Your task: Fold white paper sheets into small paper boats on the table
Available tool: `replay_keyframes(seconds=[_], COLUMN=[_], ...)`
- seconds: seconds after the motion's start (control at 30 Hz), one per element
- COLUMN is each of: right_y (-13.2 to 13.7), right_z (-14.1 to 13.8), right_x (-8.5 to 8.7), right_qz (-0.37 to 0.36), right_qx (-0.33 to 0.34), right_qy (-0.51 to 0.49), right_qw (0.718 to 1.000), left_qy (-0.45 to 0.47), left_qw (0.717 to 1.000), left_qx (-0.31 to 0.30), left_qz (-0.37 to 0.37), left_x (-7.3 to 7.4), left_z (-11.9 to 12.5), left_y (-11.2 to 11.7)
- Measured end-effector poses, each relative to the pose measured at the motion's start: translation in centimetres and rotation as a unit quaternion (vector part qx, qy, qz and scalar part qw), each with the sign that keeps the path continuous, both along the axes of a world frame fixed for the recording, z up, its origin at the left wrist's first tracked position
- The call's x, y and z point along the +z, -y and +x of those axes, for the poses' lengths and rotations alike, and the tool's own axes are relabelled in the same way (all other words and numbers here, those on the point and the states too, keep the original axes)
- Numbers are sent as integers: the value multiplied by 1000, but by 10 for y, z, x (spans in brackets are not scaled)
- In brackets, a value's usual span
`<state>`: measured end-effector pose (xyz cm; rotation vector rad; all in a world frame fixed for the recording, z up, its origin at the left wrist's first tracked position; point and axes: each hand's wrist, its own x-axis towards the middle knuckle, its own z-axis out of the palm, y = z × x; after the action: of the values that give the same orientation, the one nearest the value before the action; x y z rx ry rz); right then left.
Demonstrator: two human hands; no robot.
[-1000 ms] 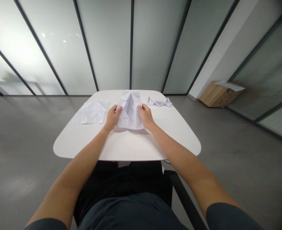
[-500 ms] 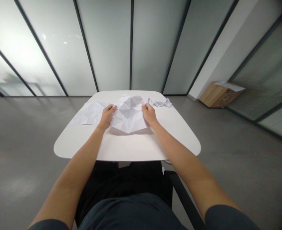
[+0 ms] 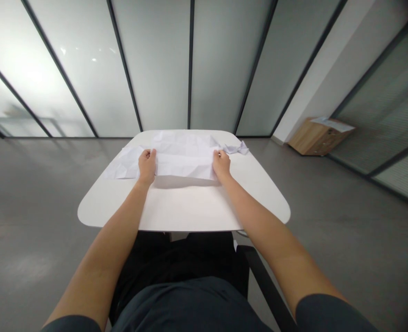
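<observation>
Now the left hand (image 3: pixel 147 167) and right hand (image 3: pixel 221 165) grip one wrinkled paper (image 3: pixel 185 159) between a second paper (image 3: pixel 126 165) and a small third paper (image 3: pixel 239 148).

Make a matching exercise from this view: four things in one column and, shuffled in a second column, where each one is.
Things:
1. Left hand
2. Right hand
3. Crumpled paper scrap
4. Wooden box

Places:
A. On the floor by the far-right wall
B. At the right end of the creased white paper sheet
C. At the far right corner of the white table
D. At the left end of the creased sheet

Pairs: 1-D, 2-B, 3-C, 4-A
</observation>
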<state>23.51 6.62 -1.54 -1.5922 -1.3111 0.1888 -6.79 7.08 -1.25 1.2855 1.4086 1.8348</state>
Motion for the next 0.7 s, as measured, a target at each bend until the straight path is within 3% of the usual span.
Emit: replay_keyframes(seconds=[0.17,0.33,0.53,0.63,0.7], right_y=[-8,-14,-11,-11,-10], right_z=[8,24,37,39,41], right_x=[-7,-14,-17,-15,-13], right_qz=[-43,-95,-139,-154,-162], right_qx=[-16,-16,22,10,-10], right_qy=[17,56,182,197,180], right_qw=[999,994,973,968,970], left_qy=[-102,-215,-359,-383,-373], left_qw=[993,975,919,908,918], left_qx=[32,-15,-100,-83,-39], left_qz=[-43,-60,-130,-145,-127], left_x=[-5,-8,-8,-3,2], left_z=[-5,-11,-15,-18,-25], left_y=[1,5,4,4,4])
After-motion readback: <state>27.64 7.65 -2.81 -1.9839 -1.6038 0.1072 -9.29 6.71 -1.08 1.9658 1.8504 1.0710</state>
